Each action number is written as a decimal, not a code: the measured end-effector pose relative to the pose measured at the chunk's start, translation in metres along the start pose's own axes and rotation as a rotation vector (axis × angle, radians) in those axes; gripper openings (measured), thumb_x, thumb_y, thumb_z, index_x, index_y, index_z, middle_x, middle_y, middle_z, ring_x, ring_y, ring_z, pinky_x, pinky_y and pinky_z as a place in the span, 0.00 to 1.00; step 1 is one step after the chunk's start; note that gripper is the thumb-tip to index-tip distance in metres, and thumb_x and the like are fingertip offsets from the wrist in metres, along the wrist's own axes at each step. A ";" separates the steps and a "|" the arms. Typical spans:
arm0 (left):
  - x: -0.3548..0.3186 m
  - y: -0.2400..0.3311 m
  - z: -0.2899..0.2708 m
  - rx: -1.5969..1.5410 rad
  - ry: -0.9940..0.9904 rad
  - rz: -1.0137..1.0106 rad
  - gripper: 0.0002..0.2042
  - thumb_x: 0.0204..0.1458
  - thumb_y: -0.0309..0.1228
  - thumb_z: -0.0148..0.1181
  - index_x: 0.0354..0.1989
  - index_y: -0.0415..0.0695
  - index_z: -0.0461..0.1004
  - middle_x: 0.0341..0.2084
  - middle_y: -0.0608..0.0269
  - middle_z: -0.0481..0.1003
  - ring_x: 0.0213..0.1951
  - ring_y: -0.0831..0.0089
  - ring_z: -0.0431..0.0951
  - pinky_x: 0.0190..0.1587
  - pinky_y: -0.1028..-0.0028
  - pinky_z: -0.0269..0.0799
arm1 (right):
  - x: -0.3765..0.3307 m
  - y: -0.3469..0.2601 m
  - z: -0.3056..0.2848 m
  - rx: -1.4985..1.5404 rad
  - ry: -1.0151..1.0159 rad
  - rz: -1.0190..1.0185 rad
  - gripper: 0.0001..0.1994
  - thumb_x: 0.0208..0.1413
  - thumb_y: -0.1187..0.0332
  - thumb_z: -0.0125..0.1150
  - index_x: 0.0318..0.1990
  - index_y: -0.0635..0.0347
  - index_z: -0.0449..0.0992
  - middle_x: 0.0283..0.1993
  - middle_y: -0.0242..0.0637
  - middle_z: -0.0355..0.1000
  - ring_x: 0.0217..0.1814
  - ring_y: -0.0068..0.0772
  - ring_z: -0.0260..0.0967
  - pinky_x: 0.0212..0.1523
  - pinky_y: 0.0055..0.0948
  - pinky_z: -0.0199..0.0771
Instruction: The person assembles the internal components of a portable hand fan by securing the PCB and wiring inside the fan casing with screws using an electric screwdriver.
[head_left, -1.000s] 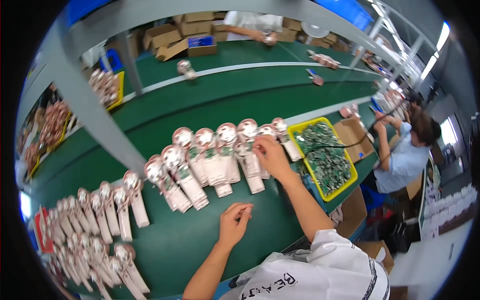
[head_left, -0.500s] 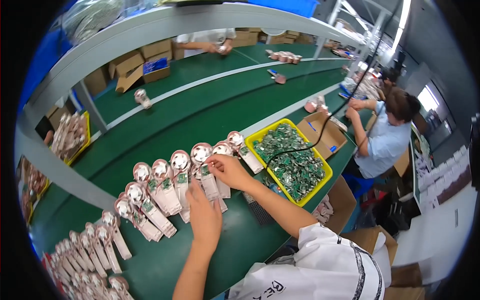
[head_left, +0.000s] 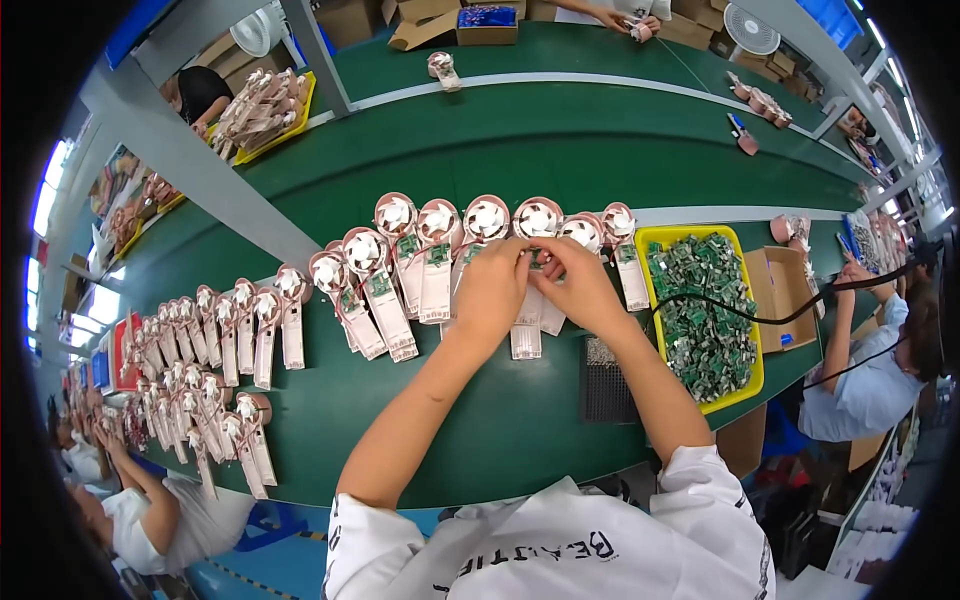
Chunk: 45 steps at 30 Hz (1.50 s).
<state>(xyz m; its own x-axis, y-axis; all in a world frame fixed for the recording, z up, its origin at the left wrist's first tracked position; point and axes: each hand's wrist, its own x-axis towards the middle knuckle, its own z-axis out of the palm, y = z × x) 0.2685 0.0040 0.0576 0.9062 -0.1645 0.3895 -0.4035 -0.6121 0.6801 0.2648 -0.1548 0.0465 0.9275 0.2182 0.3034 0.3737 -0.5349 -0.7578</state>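
Observation:
My left hand (head_left: 492,292) and my right hand (head_left: 582,288) meet over one fan housing (head_left: 538,217) in a row of pink handheld fans with white blades. A small green circuit board (head_left: 540,258) shows between the fingertips, just below the blades. My right thumb and finger pinch it at its edge. The left fingertips are pressed together beside it; what they grip is too small to make out. Neighbouring fans, such as a pink fan (head_left: 437,222) on the left, lie open with green boards in them. My hands hide part of the middle fans.
A yellow tray (head_left: 757,372) heaped with green circuit boards stands at right, a black cable crossing it. Next to it are a cardboard box (head_left: 785,290) and a dark grid tray (head_left: 607,392). More fans (head_left: 245,330) lie at left. Co-workers sit on both sides.
The view has swung right and levelled. My left hand, fingers stretched out before, has come up to the fan, its fingertips now closed beside the right hand's.

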 end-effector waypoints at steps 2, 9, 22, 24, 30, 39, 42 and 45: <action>0.006 0.004 -0.003 -0.042 -0.008 0.045 0.08 0.53 0.27 0.61 0.40 0.39 0.78 0.31 0.51 0.78 0.31 0.55 0.79 0.35 0.62 0.74 | 0.001 -0.003 0.002 0.013 0.019 -0.011 0.21 0.48 0.79 0.63 0.52 0.62 0.75 0.37 0.40 0.73 0.30 0.30 0.73 0.34 0.27 0.75; 0.006 0.002 0.012 -0.388 -0.114 0.142 0.11 0.55 0.28 0.61 0.46 0.40 0.78 0.38 0.59 0.75 0.35 0.70 0.76 0.36 0.74 0.72 | -0.001 0.008 0.003 0.211 0.170 0.190 0.12 0.50 0.79 0.60 0.43 0.65 0.78 0.37 0.44 0.79 0.37 0.33 0.79 0.37 0.27 0.77; -0.107 -0.011 -0.024 -0.552 0.169 0.045 0.06 0.58 0.18 0.55 0.41 0.33 0.76 0.35 0.55 0.76 0.26 0.77 0.74 0.28 0.80 0.71 | 0.006 -0.004 0.002 0.177 0.250 0.128 0.08 0.58 0.74 0.60 0.44 0.66 0.79 0.34 0.40 0.78 0.31 0.27 0.77 0.35 0.24 0.77; -0.116 -0.011 -0.026 -0.576 0.162 0.056 0.05 0.55 0.17 0.57 0.37 0.33 0.77 0.32 0.54 0.77 0.25 0.74 0.75 0.28 0.78 0.72 | 0.008 -0.006 -0.005 0.242 0.248 0.240 0.08 0.59 0.74 0.59 0.43 0.66 0.79 0.35 0.39 0.78 0.33 0.23 0.76 0.36 0.23 0.76; -0.145 -0.037 -0.052 -0.529 0.187 0.093 0.06 0.48 0.15 0.60 0.34 0.34 0.79 0.28 0.52 0.79 0.30 0.63 0.80 0.35 0.71 0.76 | 0.014 -0.019 -0.031 0.174 0.176 0.227 0.06 0.61 0.76 0.57 0.41 0.69 0.77 0.38 0.34 0.74 0.36 0.18 0.73 0.38 0.19 0.74; -0.155 -0.060 -0.060 -0.585 0.294 -0.023 0.05 0.48 0.15 0.57 0.32 0.33 0.77 0.26 0.52 0.77 0.27 0.65 0.78 0.32 0.73 0.74 | 0.070 -0.026 -0.075 -0.004 0.306 0.153 0.07 0.59 0.73 0.58 0.37 0.68 0.78 0.29 0.33 0.77 0.28 0.18 0.72 0.31 0.20 0.72; -0.150 -0.061 -0.058 -0.603 0.273 -0.033 0.06 0.48 0.15 0.58 0.33 0.34 0.78 0.26 0.53 0.77 0.28 0.64 0.79 0.33 0.73 0.75 | 0.119 -0.023 -0.090 0.057 0.230 0.119 0.07 0.59 0.72 0.59 0.39 0.69 0.79 0.29 0.33 0.76 0.29 0.18 0.72 0.31 0.20 0.71; -0.145 -0.065 -0.061 -0.599 0.267 -0.064 0.06 0.48 0.15 0.58 0.33 0.35 0.78 0.26 0.53 0.78 0.29 0.63 0.80 0.34 0.72 0.75 | 0.176 -0.004 -0.093 -0.025 0.172 0.096 0.07 0.59 0.73 0.58 0.39 0.69 0.78 0.30 0.34 0.77 0.30 0.19 0.73 0.32 0.20 0.72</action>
<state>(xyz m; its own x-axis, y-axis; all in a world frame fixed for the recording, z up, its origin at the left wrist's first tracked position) 0.1551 0.1145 -0.0051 0.8994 0.1024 0.4249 -0.4202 -0.0648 0.9051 0.4272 -0.1906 0.1567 0.9448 0.0236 0.3269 0.2819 -0.5671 -0.7739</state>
